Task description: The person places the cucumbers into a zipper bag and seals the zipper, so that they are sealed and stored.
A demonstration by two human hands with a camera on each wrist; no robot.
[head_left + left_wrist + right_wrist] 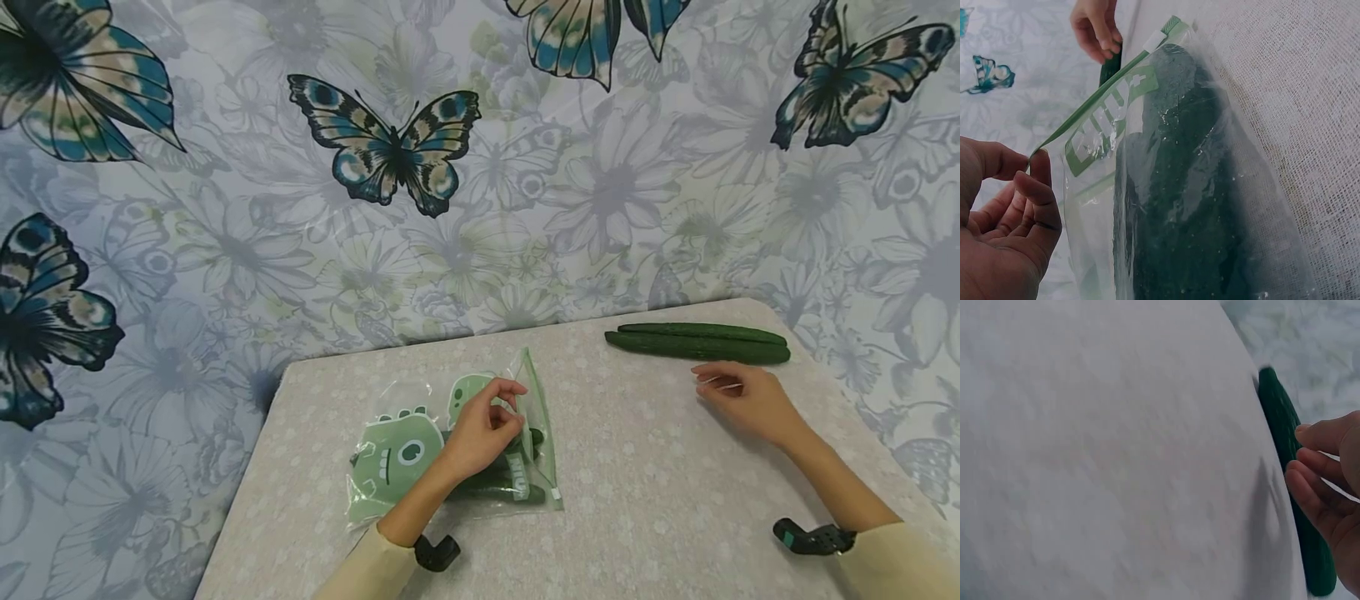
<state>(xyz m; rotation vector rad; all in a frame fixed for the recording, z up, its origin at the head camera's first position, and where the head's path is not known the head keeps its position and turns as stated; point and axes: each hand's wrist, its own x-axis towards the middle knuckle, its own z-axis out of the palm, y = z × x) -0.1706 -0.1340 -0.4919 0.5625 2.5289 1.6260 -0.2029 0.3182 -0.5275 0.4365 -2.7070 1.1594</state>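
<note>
A clear zip bag (397, 454) printed with a green cartoon monster lies on the table, its green zip edge facing right. Dark green cucumbers (1179, 181) show through its plastic. My left hand (480, 429) is over the bag and pinches its green zip edge between thumb and finger, which the left wrist view shows up close. At the back right, two cucumbers (697, 343) lie side by side. My right hand (750, 404) hovers just in front of them, its fingers loosely bent with nothing between them. From the right wrist view I cannot tell whether the fingertips touch a cucumber (1280, 415).
A pale patterned cloth covers the table (615, 475). Its far edge meets a wall hanging (600, 208) with butterflies and flowers. Each wrist wears a black strap device (813, 537).
</note>
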